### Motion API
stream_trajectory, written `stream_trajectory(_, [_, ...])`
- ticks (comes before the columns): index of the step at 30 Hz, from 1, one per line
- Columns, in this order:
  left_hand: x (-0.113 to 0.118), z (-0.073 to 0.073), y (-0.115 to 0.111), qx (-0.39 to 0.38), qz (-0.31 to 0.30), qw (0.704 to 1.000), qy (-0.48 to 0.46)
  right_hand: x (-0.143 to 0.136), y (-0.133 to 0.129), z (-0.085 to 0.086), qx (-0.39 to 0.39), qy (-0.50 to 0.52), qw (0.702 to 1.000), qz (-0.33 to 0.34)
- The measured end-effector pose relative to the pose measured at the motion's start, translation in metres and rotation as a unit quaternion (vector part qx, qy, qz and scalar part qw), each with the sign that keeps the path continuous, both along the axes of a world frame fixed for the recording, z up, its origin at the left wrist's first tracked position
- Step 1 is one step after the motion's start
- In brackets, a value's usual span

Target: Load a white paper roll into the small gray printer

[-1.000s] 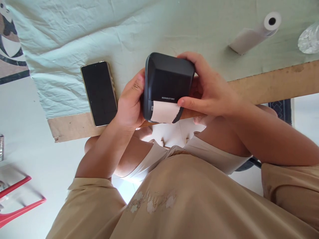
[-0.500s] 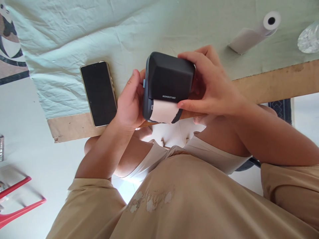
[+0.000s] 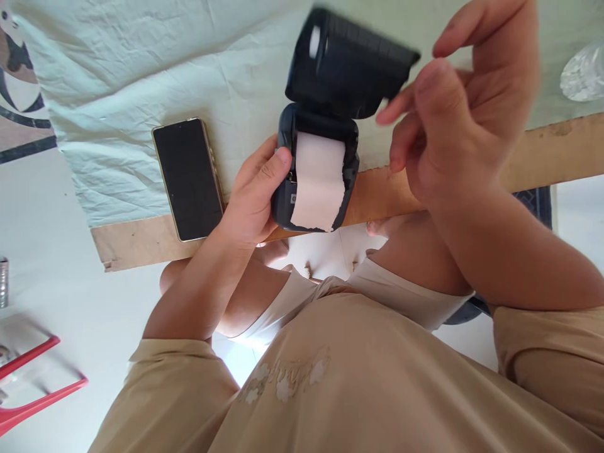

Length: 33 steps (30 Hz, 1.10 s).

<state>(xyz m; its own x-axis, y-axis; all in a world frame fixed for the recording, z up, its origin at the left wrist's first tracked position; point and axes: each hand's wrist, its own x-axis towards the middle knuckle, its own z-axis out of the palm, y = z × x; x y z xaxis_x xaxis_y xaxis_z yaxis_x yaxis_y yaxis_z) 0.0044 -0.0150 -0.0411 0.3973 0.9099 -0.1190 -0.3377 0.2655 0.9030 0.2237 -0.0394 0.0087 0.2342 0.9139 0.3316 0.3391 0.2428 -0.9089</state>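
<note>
A dark label printer (image 3: 314, 217) is held over the table's front edge by my left hand (image 3: 257, 192), thumb on its left side. Its lid (image 3: 346, 66) stands swung up and back, and a roll of white paper (image 3: 321, 176) lies in the compartment with its torn end hanging over the front. My right hand (image 3: 462, 113) is in the air right of the lid, fingers apart and slightly curled, nothing in it. The fingertips are near the lid's right corner; whether they touch it is unclear.
A phone (image 3: 189, 179) with a dark screen lies on the green cloth (image 3: 117, 69) left of my left hand. A clear plastic item (image 3: 582, 72) is at the far right. Wooden board (image 3: 561, 141) shows along the front edge. Red bars (image 3: 42, 402) stand at lower left.
The printer's lid has swung from closed to raised, exposing the paper roll inside. My right hand has come off the printer and moved up and right, now covering the place of the loose paper roll.
</note>
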Motion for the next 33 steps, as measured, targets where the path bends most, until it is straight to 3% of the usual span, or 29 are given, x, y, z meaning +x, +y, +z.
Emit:
stream_trajectory(2, [0.001, 0.001, -0.001, 0.001, 0.008, 1.0, -0.002, -0.002, 0.003, 0.002, 0.02, 0.012, 1.0, -0.005])
stream_trajectory(5, [0.004, 0.008, -0.005, -0.012, 0.007, 1.0, 0.026, -0.002, 0.003, 0.003, -0.018, -0.128, 0.99, 0.049])
stream_trajectory(9, [0.006, 0.017, -0.007, 0.004, -0.029, 0.998, 0.06, -0.003, 0.0, 0.001, -0.075, -0.345, 0.929, 0.112])
stream_trajectory(13, [0.006, 0.016, -0.006, -0.019, -0.031, 0.998, 0.057, -0.003, 0.002, 0.0, -0.128, -0.386, 0.901, 0.15])
stream_trajectory(15, [0.006, 0.015, -0.007, -0.02, -0.035, 0.998, 0.047, -0.002, 0.003, 0.001, -0.153, -0.371, 0.9, 0.172])
stream_trajectory(18, [0.007, 0.015, -0.009, -0.011, -0.036, 0.998, 0.041, 0.0, 0.002, 0.005, -0.166, -0.289, 0.923, 0.193])
stream_trajectory(23, [0.008, 0.014, -0.009, -0.021, 0.003, 0.999, 0.031, 0.007, -0.001, 0.012, -0.172, -0.047, 0.961, 0.209])
stream_trajectory(27, [0.006, 0.01, -0.003, -0.038, 0.026, 0.999, 0.019, 0.018, 0.008, 0.003, -0.204, 0.152, 0.954, 0.158])
stream_trajectory(30, [0.005, 0.008, 0.0, -0.048, 0.045, 0.998, 0.018, 0.026, 0.012, -0.01, -0.211, 0.169, 0.954, 0.127])
stream_trajectory(33, [0.005, 0.007, 0.0, -0.048, 0.064, 0.996, 0.034, 0.034, 0.011, -0.019, -0.148, 0.066, 0.982, 0.097])
